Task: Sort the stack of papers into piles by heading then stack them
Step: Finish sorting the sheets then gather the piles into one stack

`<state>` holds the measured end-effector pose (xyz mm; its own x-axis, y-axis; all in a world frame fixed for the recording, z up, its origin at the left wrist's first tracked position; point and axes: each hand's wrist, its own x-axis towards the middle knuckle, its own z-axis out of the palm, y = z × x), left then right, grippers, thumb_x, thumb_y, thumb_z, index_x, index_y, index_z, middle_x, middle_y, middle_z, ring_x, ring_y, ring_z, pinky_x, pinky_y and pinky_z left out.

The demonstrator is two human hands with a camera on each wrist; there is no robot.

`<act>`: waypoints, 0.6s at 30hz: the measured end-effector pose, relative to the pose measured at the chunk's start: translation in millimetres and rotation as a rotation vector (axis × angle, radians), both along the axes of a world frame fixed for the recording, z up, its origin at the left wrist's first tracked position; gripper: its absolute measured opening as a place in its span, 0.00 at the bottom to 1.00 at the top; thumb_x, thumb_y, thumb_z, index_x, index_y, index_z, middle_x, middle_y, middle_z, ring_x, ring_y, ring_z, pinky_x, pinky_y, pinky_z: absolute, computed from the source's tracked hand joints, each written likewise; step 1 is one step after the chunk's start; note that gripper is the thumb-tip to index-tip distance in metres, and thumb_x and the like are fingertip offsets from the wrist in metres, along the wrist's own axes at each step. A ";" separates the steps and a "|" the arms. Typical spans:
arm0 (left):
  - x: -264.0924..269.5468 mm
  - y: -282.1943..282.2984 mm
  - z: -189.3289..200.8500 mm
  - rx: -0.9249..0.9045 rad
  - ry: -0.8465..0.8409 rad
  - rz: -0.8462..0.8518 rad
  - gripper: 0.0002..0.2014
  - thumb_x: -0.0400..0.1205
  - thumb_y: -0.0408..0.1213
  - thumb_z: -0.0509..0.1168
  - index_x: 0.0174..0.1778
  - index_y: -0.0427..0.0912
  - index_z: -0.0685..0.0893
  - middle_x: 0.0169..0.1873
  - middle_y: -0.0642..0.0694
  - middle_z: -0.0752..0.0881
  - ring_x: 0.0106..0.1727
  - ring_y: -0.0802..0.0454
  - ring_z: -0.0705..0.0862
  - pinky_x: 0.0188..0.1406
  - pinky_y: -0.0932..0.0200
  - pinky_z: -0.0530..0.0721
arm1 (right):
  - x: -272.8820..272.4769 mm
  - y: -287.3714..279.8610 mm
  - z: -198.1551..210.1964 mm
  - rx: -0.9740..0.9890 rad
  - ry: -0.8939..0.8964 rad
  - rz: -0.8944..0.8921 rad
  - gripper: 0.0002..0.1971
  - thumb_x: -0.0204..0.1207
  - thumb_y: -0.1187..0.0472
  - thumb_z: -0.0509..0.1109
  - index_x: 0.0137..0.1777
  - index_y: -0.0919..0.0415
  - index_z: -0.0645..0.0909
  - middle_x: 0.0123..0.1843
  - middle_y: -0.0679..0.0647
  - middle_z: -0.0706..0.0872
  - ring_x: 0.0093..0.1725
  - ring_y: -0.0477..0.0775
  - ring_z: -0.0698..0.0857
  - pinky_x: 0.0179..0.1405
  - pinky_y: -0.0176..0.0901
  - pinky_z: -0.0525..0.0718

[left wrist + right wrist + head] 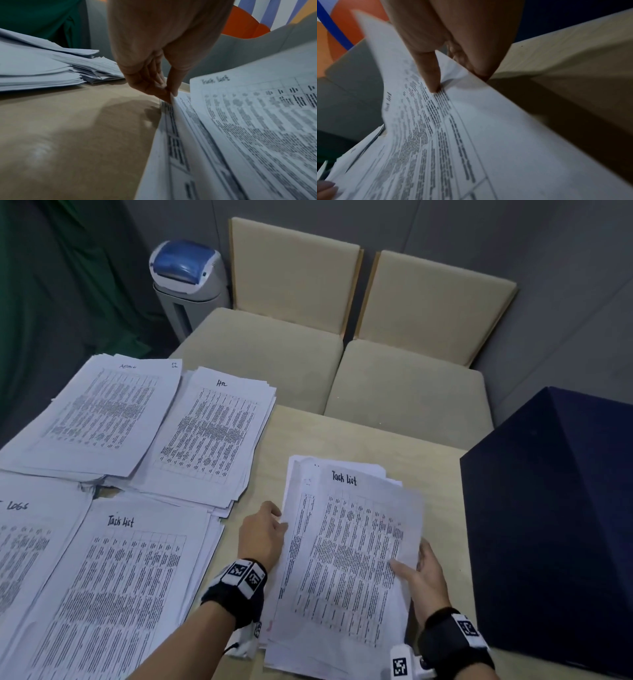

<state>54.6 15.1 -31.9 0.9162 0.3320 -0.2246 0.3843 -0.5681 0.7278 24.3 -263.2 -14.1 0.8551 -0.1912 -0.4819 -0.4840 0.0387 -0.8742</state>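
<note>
On the counter (342, 436), the left hand (262, 534) pinches the unsorted stack's (301, 625) left edge and the right hand (424, 573) pinches its top "Task list" sheet (352, 546), beside a "Task list" pile (113, 587); only the head view shows the "Hn" pile (212, 433).

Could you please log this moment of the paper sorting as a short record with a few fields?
top sheet: headed "Task list", raised off the unsorted stack
left hand: pinches paper at the stack's left edge
right hand: grips the top sheet's right edge, thumb on its face
matching pile: "Task list", near left on the table
other piles: "Hn" pile; two more with headings partly unreadable
</note>
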 end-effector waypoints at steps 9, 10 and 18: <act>9.8 2.0 -3.1 -0.194 -0.053 -0.073 0.07 0.78 0.28 0.69 0.47 0.43 0.81 0.32 0.49 0.81 0.32 0.54 0.77 0.33 0.69 0.73 | -5.4 2.6 9.9 0.248 0.178 -0.188 0.11 0.71 0.74 0.72 0.53 0.66 0.87 0.49 0.73 0.90 0.50 0.77 0.89 0.54 0.73 0.85; 11.2 1.9 -3.8 -0.195 -0.054 -0.100 0.07 0.78 0.27 0.68 0.46 0.43 0.81 0.33 0.48 0.81 0.34 0.52 0.78 0.35 0.66 0.74 | -4.3 3.0 10.2 0.238 0.163 -0.198 0.11 0.73 0.76 0.70 0.53 0.68 0.87 0.51 0.75 0.89 0.52 0.79 0.88 0.53 0.74 0.85; 5.5 2.5 22.3 -0.690 -0.100 -0.143 0.07 0.72 0.29 0.66 0.44 0.37 0.82 0.34 0.49 0.84 0.31 0.60 0.79 0.34 0.70 0.76 | -0.6 4.2 19.6 0.122 0.043 -0.154 0.12 0.73 0.80 0.67 0.42 0.67 0.88 0.39 0.62 0.92 0.43 0.67 0.90 0.46 0.53 0.84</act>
